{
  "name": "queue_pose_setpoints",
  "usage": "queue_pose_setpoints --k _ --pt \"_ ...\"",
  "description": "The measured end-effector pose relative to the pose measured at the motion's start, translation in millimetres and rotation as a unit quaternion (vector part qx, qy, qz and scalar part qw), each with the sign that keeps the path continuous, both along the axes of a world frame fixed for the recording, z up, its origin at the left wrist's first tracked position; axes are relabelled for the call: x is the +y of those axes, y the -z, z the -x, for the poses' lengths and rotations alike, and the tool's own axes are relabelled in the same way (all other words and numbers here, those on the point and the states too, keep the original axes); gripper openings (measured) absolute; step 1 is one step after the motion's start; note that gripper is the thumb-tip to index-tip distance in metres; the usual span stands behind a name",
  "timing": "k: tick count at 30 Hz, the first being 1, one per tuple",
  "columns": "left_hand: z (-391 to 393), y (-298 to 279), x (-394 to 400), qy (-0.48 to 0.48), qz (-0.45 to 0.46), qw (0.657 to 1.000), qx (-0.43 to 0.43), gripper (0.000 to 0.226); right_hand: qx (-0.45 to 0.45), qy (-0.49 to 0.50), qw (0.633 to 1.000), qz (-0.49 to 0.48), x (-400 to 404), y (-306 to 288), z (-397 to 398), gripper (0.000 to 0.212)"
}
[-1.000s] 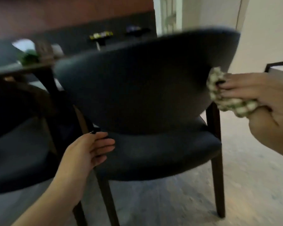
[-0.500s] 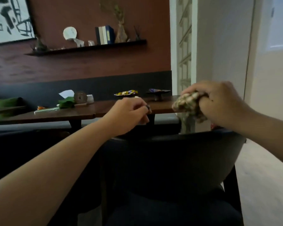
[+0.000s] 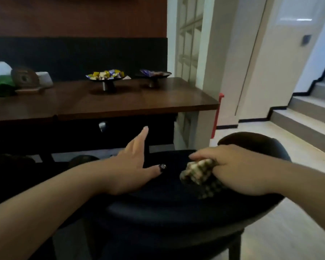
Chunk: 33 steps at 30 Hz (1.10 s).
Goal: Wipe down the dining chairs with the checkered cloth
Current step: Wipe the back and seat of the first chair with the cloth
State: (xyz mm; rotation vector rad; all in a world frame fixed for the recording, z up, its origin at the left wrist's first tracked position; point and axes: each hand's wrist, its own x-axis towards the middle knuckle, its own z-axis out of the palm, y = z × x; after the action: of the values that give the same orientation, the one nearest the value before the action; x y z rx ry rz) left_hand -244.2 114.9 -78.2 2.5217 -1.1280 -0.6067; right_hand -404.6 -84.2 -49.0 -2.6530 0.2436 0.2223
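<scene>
Down at the bottom of the view, a dark upholstered chair [image 3: 167, 209] fills the foreground, seen from behind and above, with its curved back rim running across under both forearms. The right hand [image 3: 238, 171] has its fingers curled around a bunched checkered cloth [image 3: 199, 174], green and cream, and holds it against the dark padding near the right side of the chair. Part of the cloth sticks out to the left of the knuckles, and a fold of it trails below the hand onto the padding. The left hand [image 3: 131, 164] is flat and spread, fingers straight and pointing away toward the table, thumb stretched out to the right with a dark painted nail; it holds nothing. Whether its palm rests on the chair or hovers just over it is unclear. The two hands are near each other but apart.

Beyond the chair stands a dark wooden table [image 3: 120, 104]. On it are two small black pedestal dishes: one [image 3: 106, 77] piled with wrapped sweets, the other [image 3: 154, 76] nearer the table's right end. At the far left of the table lie something green [image 3: 0, 87], a round brown object [image 3: 24, 77] and a white item, all blurred. Pale steps [image 3: 308, 113] with dark edging rise at the right.
</scene>
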Motion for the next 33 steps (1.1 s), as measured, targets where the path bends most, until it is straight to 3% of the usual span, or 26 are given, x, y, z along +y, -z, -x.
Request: queue_pose_setpoints --k 5,11,16,25,33 --pt "11 2 2 -0.025 -0.014 1.0 -0.004 0.101 -0.071 0.086 0.993 0.029 12 6 10 0.048" --pt "18 -4 6 -0.038 0.074 0.996 0.016 0.098 -0.143 0.179 0.972 0.053 17 -1 13 0.043" --pt "18 -7 7 -0.072 0.142 0.987 0.0 0.085 -0.157 0.183 0.97 0.021 22 -11 14 0.039" --pt "25 -24 8 -0.089 0.182 0.977 -0.065 0.056 -0.19 0.136 0.972 -0.008 24 -21 13 0.031" --pt "26 -24 5 -0.074 0.155 0.982 -0.083 0.054 -0.203 0.087 0.975 -0.006 23 -21 10 0.035"
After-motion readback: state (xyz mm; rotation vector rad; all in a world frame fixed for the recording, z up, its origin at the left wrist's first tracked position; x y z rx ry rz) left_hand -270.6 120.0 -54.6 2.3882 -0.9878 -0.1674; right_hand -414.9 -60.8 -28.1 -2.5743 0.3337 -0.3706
